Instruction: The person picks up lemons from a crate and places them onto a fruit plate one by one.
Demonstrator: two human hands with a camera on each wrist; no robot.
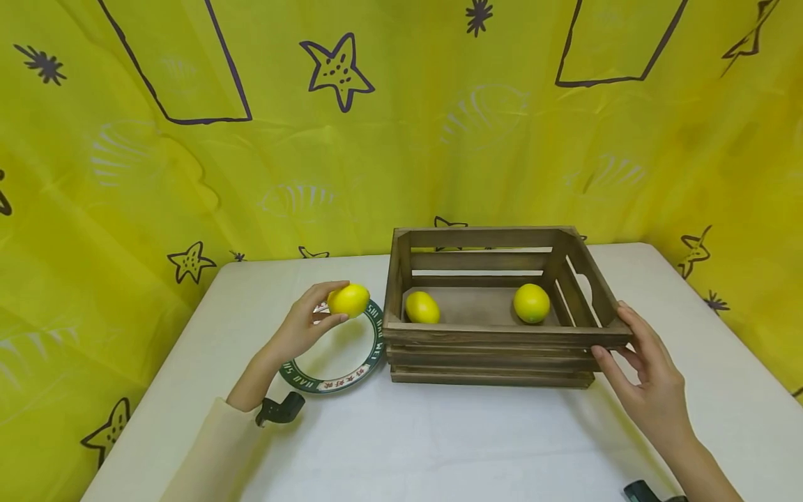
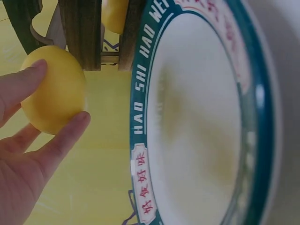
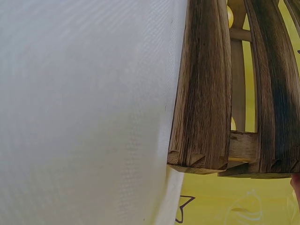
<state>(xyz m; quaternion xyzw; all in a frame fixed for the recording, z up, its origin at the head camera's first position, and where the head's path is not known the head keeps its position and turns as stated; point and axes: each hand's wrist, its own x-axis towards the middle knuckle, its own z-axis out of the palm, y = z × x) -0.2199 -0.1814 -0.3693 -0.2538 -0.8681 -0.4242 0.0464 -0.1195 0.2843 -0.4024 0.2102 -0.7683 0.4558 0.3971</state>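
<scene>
My left hand (image 1: 301,324) pinches a yellow lemon (image 1: 349,300) between thumb and fingers, above a white plate with a green lettered rim (image 1: 354,376). In the left wrist view the lemon (image 2: 54,91) shows between the fingertips, beside the plate. A slatted brown wooden crate (image 1: 489,338) stands right of the plate. My right hand (image 1: 652,376) grips its front right corner, thumb at the front and fingers along the side. Inside the crate lie a lemon (image 1: 422,307) on the left and a rounder yellow fruit (image 1: 531,303) on the right.
A white cloth (image 1: 439,439) covers the table. Behind it hangs a yellow curtain (image 1: 401,153) printed with dark starfish and pale fish. The crate's left end stands close against the plate's right rim.
</scene>
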